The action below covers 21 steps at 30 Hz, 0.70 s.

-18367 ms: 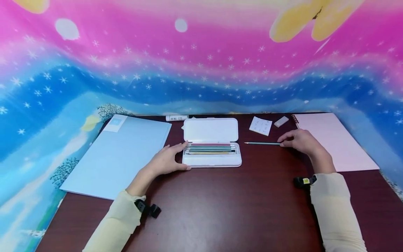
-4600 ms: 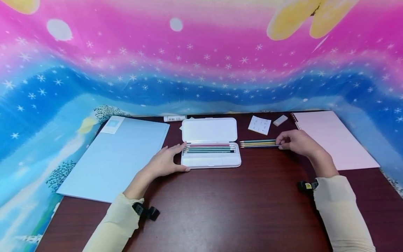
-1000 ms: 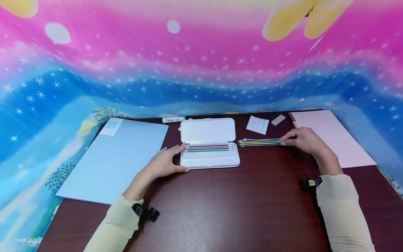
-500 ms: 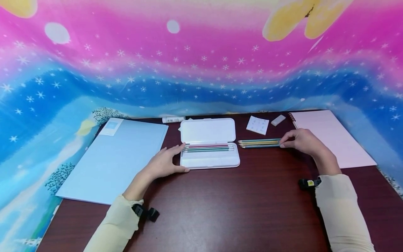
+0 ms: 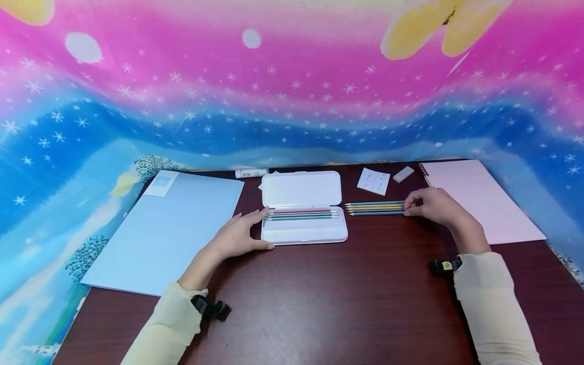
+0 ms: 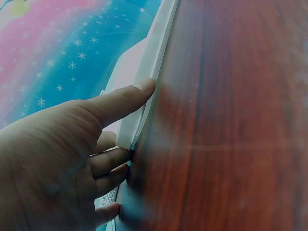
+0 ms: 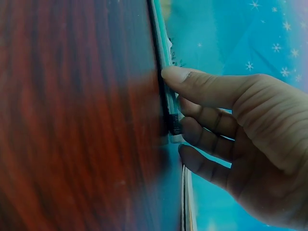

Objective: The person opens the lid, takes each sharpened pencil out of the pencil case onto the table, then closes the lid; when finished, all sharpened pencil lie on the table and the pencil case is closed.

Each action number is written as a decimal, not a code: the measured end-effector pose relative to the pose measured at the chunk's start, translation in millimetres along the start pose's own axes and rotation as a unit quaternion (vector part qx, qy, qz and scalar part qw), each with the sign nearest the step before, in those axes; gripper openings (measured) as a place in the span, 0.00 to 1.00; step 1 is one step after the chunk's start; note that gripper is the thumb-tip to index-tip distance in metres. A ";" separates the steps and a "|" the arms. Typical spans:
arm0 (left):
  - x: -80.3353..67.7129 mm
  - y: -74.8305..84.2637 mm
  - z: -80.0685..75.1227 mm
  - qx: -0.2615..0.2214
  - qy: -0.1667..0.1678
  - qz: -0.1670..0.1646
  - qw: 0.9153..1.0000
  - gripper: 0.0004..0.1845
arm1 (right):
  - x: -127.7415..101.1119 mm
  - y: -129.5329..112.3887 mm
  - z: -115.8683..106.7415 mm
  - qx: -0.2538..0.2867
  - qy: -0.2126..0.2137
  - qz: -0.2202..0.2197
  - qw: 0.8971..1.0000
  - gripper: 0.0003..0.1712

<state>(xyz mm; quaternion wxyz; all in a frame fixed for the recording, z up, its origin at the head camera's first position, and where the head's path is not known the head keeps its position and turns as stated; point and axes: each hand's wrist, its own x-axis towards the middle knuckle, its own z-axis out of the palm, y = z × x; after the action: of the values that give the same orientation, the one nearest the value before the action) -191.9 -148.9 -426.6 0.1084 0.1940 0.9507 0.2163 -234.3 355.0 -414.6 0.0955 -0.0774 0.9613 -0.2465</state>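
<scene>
A row of pencils (image 5: 376,207) lies on the bench (image 5: 328,304), sharpened tips toward the pencil case and just beside its right end. Their blunt ends are at the right hand (image 5: 435,205), which pinches them between thumb and fingers; in the right wrist view the thumb presses a green pencil with a dark band near its end. The white pencil case (image 5: 303,234) lies open, with red and green pencils (image 5: 303,218) in its rear compartment. The left hand (image 5: 237,234) grips the case's left end, thumb on the near edge and fingers spread toward the hinge.

Behind the case lies a white tube (image 5: 252,173) with a barcode and dark print too small to read. Beyond the row are a square paper (image 5: 373,181) with faint marks, also illegible, and a white eraser (image 5: 403,174). To the left, a blue folder (image 5: 169,233) bears a white label (image 5: 161,183) with a pale blue square. To the right is a pink spiral notebook (image 5: 493,203).
</scene>
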 end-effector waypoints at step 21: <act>0.9 -0.6 0.5 -0.002 0.001 -0.002 1.000 0.55 | 12.5 -62.2 8.4 -0.001 0.022 -0.114 0.993 0.14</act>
<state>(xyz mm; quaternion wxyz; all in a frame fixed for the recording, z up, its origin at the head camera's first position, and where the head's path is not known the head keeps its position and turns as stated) -192.7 -148.8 -427.3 0.1087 0.1918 0.9507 0.2183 -238.3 294.7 -393.3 0.0458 -0.1811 0.9484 -0.2563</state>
